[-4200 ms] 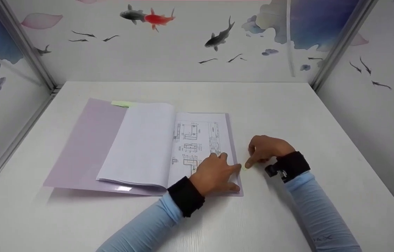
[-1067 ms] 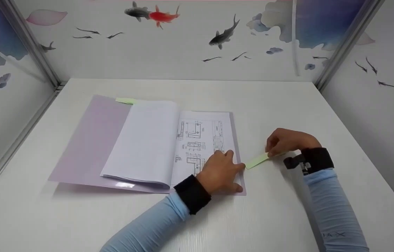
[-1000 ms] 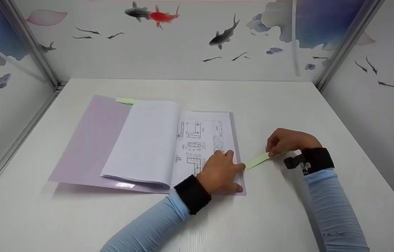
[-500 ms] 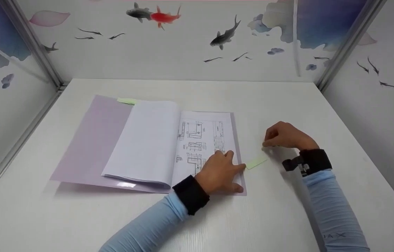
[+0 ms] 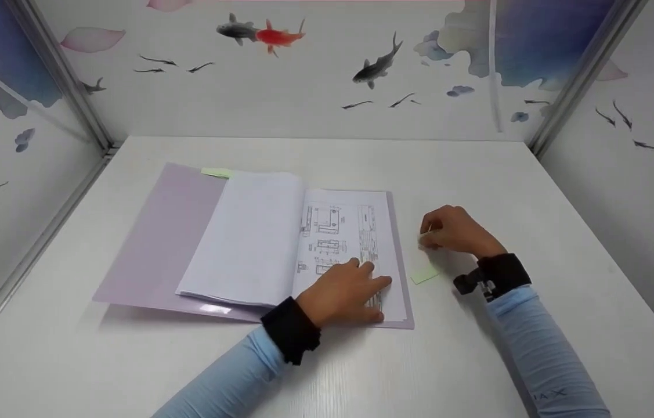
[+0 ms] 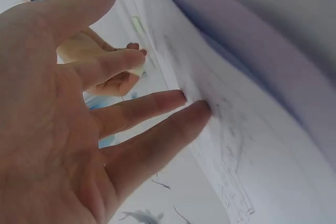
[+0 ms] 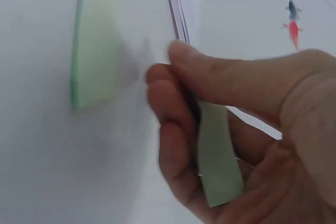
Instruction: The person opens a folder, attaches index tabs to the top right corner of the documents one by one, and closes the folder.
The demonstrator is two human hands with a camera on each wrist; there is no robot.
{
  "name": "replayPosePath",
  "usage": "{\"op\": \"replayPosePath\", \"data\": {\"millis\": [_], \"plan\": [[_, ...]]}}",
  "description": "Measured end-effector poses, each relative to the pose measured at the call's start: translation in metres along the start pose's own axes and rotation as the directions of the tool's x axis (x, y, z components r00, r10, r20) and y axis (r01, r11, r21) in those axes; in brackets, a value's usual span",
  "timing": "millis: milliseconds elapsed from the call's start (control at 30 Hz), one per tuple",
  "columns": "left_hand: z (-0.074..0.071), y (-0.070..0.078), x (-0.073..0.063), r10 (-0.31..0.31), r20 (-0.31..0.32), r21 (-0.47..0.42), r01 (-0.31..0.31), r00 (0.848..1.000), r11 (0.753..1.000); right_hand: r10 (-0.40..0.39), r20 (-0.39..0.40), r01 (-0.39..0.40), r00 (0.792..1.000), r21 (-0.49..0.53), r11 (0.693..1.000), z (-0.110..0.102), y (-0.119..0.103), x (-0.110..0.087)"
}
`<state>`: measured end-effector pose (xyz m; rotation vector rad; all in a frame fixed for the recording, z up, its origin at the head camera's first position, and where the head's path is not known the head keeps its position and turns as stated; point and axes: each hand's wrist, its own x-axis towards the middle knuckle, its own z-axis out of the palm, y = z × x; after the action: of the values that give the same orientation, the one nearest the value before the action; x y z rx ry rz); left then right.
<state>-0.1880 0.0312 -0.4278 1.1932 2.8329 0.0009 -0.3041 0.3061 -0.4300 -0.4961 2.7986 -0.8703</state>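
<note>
An open booklet (image 5: 268,238) with a purple cover lies on the white table (image 5: 477,168); its right page (image 5: 341,232) carries technical drawings. My left hand (image 5: 361,287) lies flat on the lower part of that page, fingers straight (image 6: 173,100). A small pad of green sticky notes (image 5: 424,274) sits on the table just right of the booklet's edge. Beyond the pad, my right hand (image 5: 434,235) is raised a little and pinches one green note (image 7: 218,166) between thumb and fingers. The wrist view shows the pad (image 7: 97,40) lying apart from that hand.
A green tab (image 5: 216,172) sticks out at the far edge of the booklet's left side. Walls (image 5: 315,81) with fish pictures close the table in at the back and on both sides. Bare tabletop lies right of and in front of the hands.
My right hand peeled a green note off the pad and drew it away and up. My left hand left the pad's edge and slid leftward onto the page.
</note>
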Motion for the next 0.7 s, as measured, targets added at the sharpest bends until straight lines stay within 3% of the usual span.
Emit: {"op": "replayPosePath", "data": {"millis": [167, 333, 500, 700], "plan": [[0.009, 0.006, 0.003, 0.009, -0.014, 0.123, -0.007, 1.0, 0.992, -0.042, -0.094, 0.047, 0.995, 0.05, 0.998, 0.013, -0.01, 0.027], [0.01, 0.009, 0.005, -0.016, 0.007, 0.165, 0.015, 1.0, 0.986, 0.036, -0.173, -0.008, 0.984, 0.159, 0.987, 0.019, -0.014, 0.066], [0.011, 0.013, 0.006, -0.025, 0.004, 0.18, 0.024, 1.0, 0.983, 0.125, -0.16, -0.09, 0.979, 0.205, 0.975, 0.018, -0.017, 0.093], [0.009, 0.013, 0.006, -0.044, 0.0, 0.208, 0.043, 0.999, 0.977, 0.157, -0.143, -0.113, 0.977, 0.277, 0.954, 0.02, -0.026, 0.113]]}}
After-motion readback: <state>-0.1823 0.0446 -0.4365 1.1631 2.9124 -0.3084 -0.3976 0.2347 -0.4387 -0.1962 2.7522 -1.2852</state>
